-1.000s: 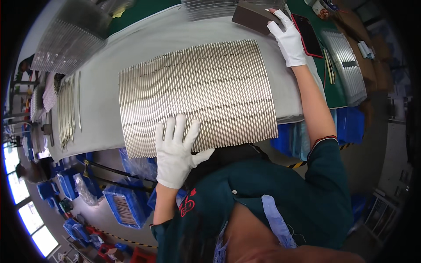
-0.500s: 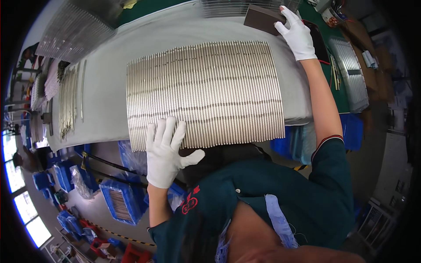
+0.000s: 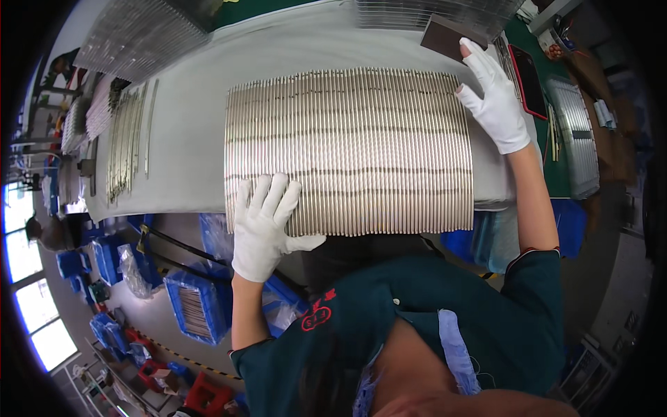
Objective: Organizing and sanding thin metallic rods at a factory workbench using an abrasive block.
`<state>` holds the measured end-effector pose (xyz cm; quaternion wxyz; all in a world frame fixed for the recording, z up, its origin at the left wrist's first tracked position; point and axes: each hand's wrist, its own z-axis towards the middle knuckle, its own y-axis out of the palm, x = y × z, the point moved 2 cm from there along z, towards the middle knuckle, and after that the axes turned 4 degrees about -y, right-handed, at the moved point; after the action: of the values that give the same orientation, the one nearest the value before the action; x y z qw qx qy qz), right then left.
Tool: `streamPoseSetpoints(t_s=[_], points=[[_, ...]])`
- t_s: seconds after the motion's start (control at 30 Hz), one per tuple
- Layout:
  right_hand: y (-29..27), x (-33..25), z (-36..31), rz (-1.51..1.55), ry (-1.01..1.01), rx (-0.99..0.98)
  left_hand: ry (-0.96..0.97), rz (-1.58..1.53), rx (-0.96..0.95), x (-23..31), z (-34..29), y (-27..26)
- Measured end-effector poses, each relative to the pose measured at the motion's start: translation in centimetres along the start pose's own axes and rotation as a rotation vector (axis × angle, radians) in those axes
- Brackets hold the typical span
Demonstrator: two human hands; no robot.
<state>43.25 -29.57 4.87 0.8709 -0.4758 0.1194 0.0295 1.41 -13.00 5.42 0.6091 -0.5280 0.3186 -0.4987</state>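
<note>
A wide sheet of slim silvery metal rods (image 3: pixel 347 153), laid side by side, covers the middle of the pale table cover. My left hand (image 3: pixel 266 226), in a white glove, lies with spread fingers on the near left ends of the rods. Just right of their far right corner is my right hand (image 3: pixel 495 104), also gloved, with thumb and fingers apart and nothing held. Bare fingertips poke out of that glove. Beyond it, near its fingertips, sits a dark brown rectangular block (image 3: pixel 443 38).
Loose thin rods (image 3: pixel 125 142) lie at the table's left. Clear ridged trays stand at the far left (image 3: pixel 139 42) and far middle (image 3: pixel 396 15). A red-edged phone (image 3: pixel 528 80) rests on the right, near another clear tray (image 3: pixel 573 132). Blue-lined bins (image 3: pixel 198 306) stand below the table.
My right hand has drawn back from the brown block toward the rods' far right corner. My left hand stays spread on the near left ends. The whole view has shifted slightly.
</note>
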Motion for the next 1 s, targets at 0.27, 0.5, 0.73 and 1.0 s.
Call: streamPoseSetpoints(t_s=[0.27,0.5,0.73,1.0], points=[[1.3,-8.8,-2.5,0.014,-0.268,-0.45,-0.004,-0.031,-0.062,-0.2,0.4,-0.1],[1.1,-14.8,-3.6,0.178,-0.37,-0.633,0.01,-0.036,-0.025,0.6,0.7,0.7],[1.8,-18.5,-4.4,0.278,-0.44,-0.648,0.043,-0.032,-0.018,0.8,0.7,1.0],[1.4,-19.5,-5.5,0.318,-0.394,-0.592,0.068,-0.052,-0.021,3.6,1.5,1.9]])
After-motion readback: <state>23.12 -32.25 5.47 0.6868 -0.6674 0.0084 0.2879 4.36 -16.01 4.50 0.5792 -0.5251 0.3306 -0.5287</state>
